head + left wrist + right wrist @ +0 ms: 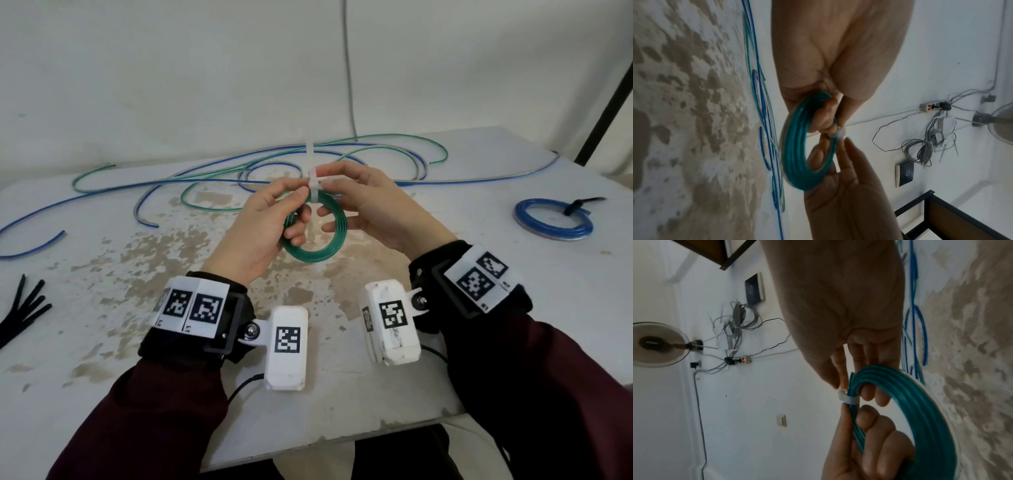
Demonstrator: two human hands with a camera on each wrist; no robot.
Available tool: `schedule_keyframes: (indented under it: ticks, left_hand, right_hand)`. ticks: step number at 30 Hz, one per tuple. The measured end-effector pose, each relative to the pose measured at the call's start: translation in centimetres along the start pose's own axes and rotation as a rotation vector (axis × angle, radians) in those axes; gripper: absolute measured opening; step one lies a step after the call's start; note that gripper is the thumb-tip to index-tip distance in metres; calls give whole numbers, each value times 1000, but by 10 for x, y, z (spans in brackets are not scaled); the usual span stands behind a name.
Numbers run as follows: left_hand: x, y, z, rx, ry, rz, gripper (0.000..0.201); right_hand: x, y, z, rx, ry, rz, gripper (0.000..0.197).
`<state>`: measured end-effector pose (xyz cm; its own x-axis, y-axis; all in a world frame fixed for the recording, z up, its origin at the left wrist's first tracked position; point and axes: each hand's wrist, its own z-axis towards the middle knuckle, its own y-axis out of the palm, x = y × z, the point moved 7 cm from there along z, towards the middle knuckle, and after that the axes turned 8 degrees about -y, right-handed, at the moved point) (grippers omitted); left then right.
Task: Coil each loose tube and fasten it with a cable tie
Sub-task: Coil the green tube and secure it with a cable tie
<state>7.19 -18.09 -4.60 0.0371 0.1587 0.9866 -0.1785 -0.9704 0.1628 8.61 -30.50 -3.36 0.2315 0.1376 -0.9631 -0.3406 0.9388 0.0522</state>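
A green tube coil (315, 240) is held upright above the table's middle. A white cable tie (312, 192) wraps its top, and the tail sticks straight up. My left hand (301, 205) grips the coil's left side, thumb and forefinger pinching it just beside the tie. My right hand (325, 192) pinches the tie at its head, its other fingers curled by the coil's rim. The left wrist view shows the coil (797, 162) edge-on with the tie head (838, 134) between both hands. In the right wrist view the tie band (850, 400) crosses the coil (920, 410).
Loose blue and green tubes (239, 171) sprawl across the back of the worn white table (137, 274). A blue coil (553, 219) bound with a black tie lies at the right. Several black cable ties (24, 308) lie at the left edge.
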Motion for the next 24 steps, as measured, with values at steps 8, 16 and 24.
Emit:
schedule_keyframes:
  ticks: [8,16,24]
  left_hand:
    - [-19,46,39,26,-131,-47,25]
    - [-80,91,90,41,-419,-364,26]
    - [-89,76,97,88,-404,-481,25]
  right_hand:
    - [-4,-82,-14,328,-4,-7,15]
    - [-20,-253,-63,727,31,-175,30]
    - [2,-325,-93,922,232,-365,33]
